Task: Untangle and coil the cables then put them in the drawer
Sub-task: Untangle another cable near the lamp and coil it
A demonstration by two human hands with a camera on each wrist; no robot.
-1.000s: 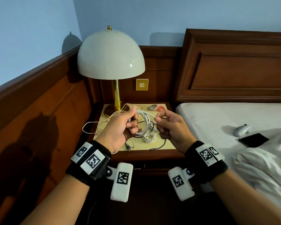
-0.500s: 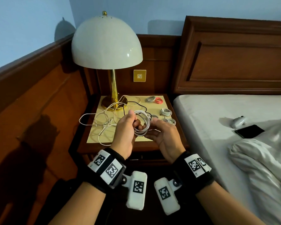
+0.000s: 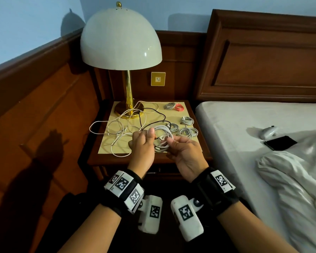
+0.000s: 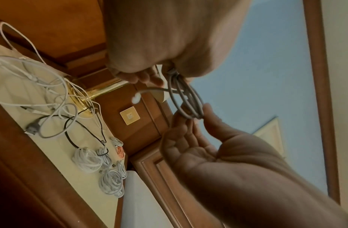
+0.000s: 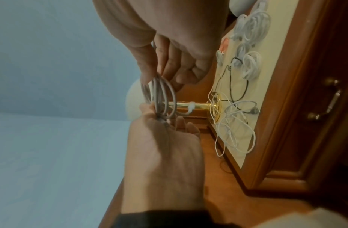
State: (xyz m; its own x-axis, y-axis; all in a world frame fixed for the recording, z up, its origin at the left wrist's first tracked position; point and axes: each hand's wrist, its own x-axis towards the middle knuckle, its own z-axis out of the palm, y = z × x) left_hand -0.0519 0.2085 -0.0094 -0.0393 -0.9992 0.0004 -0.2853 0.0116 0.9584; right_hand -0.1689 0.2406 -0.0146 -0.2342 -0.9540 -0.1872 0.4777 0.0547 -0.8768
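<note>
Nightstand [image 3: 193, 114] with lamp [image 3: 121, 37], loose cables [image 3: 120, 128] tangled beside finished coils [image 3: 187, 131], your left hand [image 3: 142, 148] gripping the white coil [image 3: 162, 137] above it, right hand [image 3: 185, 154] pinching its far side, probably the cable's end.

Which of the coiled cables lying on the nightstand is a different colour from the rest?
The red coil at the back of the nightstand, beside a grey coil. Every other finished coil lying there is white or grey.
</note>
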